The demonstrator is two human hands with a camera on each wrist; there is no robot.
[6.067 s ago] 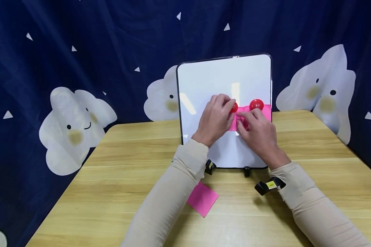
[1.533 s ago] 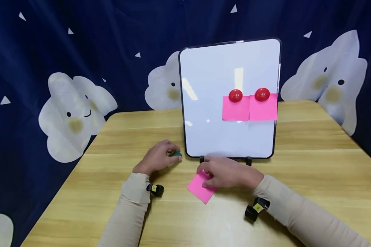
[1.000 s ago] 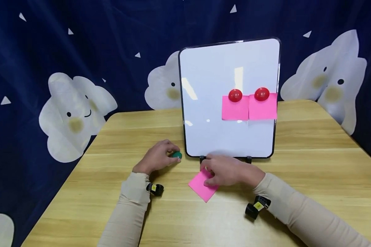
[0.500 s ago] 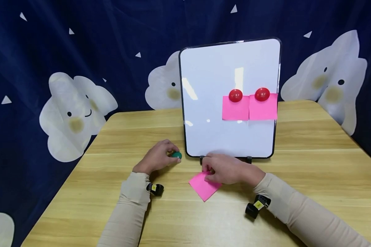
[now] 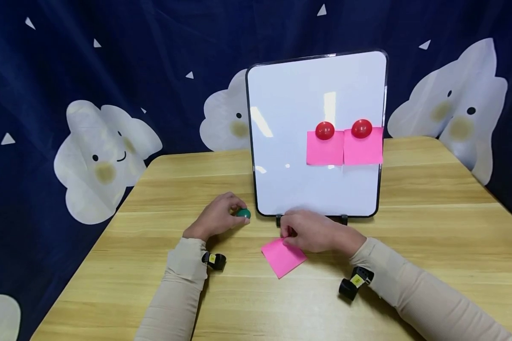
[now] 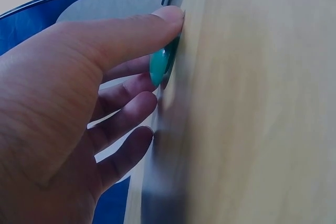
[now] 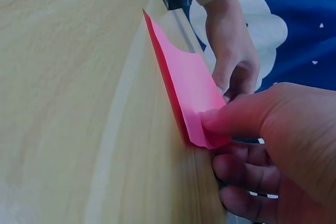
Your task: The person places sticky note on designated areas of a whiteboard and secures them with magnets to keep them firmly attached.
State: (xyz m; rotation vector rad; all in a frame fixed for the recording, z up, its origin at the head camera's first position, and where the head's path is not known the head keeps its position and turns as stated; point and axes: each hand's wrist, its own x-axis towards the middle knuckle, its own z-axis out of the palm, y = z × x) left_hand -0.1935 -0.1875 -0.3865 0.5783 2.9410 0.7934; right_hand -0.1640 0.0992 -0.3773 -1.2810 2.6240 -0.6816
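My left hand (image 5: 217, 217) rests low on the table left of the whiteboard, thumb and fingers around a green round magnet (image 5: 243, 214). In the left wrist view the magnet (image 6: 160, 66) stands edge-on between thumb and index finger, at the tabletop. My right hand (image 5: 313, 231), just in front of the board, pinches one corner of a loose pink sticky note (image 5: 283, 260). The right wrist view shows my thumb on the face of the note (image 7: 197, 82), which tilts up off the wood; the fingers behind it are partly hidden.
A white magnetic board (image 5: 298, 94) with a black frame stands on small black feet. Two pink notes hang side by side on it, the left note (image 5: 324, 154) under a red magnet (image 5: 325, 130), the right likewise. Behind the wooden table (image 5: 153, 265) is a blue cloud-print curtain (image 5: 175, 38).
Both hands have come down from the board, where they were at the left red magnet and note. The left has taken hold of the green magnet; the right has turned and raised the loose note slightly.
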